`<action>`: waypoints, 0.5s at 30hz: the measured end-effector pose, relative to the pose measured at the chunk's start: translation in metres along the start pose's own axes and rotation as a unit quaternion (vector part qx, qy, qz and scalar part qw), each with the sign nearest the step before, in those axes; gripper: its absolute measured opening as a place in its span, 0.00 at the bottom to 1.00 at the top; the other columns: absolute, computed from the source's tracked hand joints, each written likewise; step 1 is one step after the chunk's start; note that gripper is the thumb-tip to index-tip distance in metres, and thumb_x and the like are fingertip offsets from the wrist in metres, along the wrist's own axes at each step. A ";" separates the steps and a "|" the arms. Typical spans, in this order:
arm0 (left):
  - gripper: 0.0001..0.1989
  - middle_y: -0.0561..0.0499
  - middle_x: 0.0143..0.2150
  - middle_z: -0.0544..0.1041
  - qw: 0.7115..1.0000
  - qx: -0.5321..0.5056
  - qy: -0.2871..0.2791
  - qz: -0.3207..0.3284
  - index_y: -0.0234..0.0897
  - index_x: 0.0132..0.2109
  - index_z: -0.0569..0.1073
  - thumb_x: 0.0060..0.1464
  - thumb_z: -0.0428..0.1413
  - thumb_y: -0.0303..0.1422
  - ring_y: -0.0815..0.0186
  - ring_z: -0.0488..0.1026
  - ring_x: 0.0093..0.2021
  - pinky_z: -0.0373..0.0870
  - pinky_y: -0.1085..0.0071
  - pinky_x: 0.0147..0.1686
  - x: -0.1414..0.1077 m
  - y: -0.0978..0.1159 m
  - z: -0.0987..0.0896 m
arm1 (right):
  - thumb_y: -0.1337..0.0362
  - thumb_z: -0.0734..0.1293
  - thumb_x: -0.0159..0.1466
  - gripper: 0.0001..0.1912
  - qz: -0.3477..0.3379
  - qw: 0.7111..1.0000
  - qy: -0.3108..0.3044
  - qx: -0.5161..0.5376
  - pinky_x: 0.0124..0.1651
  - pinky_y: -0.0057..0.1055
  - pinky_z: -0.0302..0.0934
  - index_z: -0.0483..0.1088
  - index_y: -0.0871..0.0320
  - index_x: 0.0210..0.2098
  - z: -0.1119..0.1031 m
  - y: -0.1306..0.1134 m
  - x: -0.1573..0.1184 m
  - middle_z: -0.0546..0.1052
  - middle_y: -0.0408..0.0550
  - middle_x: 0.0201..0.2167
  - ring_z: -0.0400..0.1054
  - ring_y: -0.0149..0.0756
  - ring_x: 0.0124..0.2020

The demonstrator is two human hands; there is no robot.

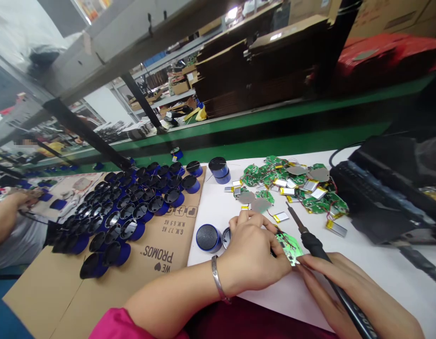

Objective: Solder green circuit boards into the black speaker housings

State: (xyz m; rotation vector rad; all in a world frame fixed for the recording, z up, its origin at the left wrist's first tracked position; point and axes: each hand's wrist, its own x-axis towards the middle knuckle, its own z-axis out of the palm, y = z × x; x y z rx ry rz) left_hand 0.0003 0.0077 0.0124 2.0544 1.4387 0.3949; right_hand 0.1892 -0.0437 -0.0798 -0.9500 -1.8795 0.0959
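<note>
A green circuit board (290,246) is held low over the white table, between my two hands. My left hand (255,249), with a metal bracelet at the wrist, is closed with thumb and finger at the board's left edge. My right hand (345,282) is closed around a black soldering iron (313,245), its tip pointing up and away, while its fingertips touch the board's right edge. Beside my left hand stands a blue speaker (208,238) with a dark mesh top. A second round part (226,237) is mostly hidden behind my left fingers.
Green boards (270,169) and silver batteries (287,191) lie heaped ahead. Many blue-black housings (133,207) stand on flat cardboard (171,240) at left. Two stacked housings (219,169) stand nearer the middle. Dark equipment (376,188) is at right. A co-worker's arm (7,214) shows far left.
</note>
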 end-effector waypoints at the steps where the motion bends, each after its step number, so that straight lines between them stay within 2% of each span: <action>1: 0.07 0.49 0.48 0.79 1.000 0.005 -0.008 -0.002 0.38 0.24 0.76 0.47 0.61 0.26 0.50 0.68 0.59 0.65 0.47 0.57 0.001 0.001 -0.001 | 0.68 0.62 0.72 0.13 -0.013 1.000 0.002 -0.004 0.46 0.34 0.69 0.76 0.54 0.52 0.000 -0.001 0.002 0.74 0.46 0.36 0.70 0.34 0.36; 3: 0.06 0.49 0.49 0.79 1.000 0.015 -0.024 -0.004 0.38 0.24 0.76 0.47 0.62 0.27 0.50 0.68 0.58 0.66 0.48 0.57 0.002 0.002 -0.003 | 0.69 0.62 0.72 0.13 -0.023 1.000 -0.004 -0.014 0.46 0.34 0.69 0.75 0.55 0.52 -0.001 -0.002 0.004 0.73 0.46 0.35 0.70 0.34 0.36; 6: 0.05 0.47 0.50 0.78 0.998 0.030 -0.050 -0.016 0.38 0.25 0.76 0.47 0.62 0.28 0.50 0.68 0.57 0.67 0.50 0.57 0.005 0.006 -0.008 | 0.67 0.64 0.73 0.12 0.003 0.999 -0.032 -0.010 0.45 0.33 0.68 0.73 0.55 0.54 -0.001 -0.001 -0.002 0.73 0.46 0.34 0.69 0.33 0.35; 9: 0.06 0.46 0.50 0.77 0.995 0.051 -0.080 -0.033 0.37 0.25 0.75 0.47 0.62 0.27 0.50 0.68 0.57 0.68 0.50 0.56 0.007 0.011 -0.012 | 0.57 0.66 0.73 0.12 0.054 0.998 -0.041 -0.015 0.43 0.33 0.69 0.73 0.55 0.53 0.001 0.004 -0.014 0.74 0.48 0.35 0.70 0.36 0.37; 11: 0.06 0.46 0.51 0.76 0.993 0.063 -0.092 -0.030 0.37 0.25 0.74 0.48 0.62 0.28 0.49 0.68 0.57 0.68 0.50 0.55 0.008 0.013 -0.014 | 0.49 0.68 0.72 0.17 0.086 0.995 -0.036 -0.026 0.42 0.35 0.70 0.74 0.55 0.51 0.002 0.008 -0.018 0.74 0.50 0.36 0.71 0.39 0.38; 15: 0.08 0.44 0.49 0.76 0.993 0.071 -0.087 -0.023 0.36 0.24 0.72 0.47 0.62 0.28 0.47 0.68 0.56 0.69 0.51 0.54 0.008 0.014 -0.014 | 0.43 0.64 0.74 0.21 0.089 0.995 -0.041 -0.029 0.41 0.33 0.70 0.75 0.54 0.49 -0.006 0.020 -0.010 0.77 0.50 0.40 0.73 0.38 0.39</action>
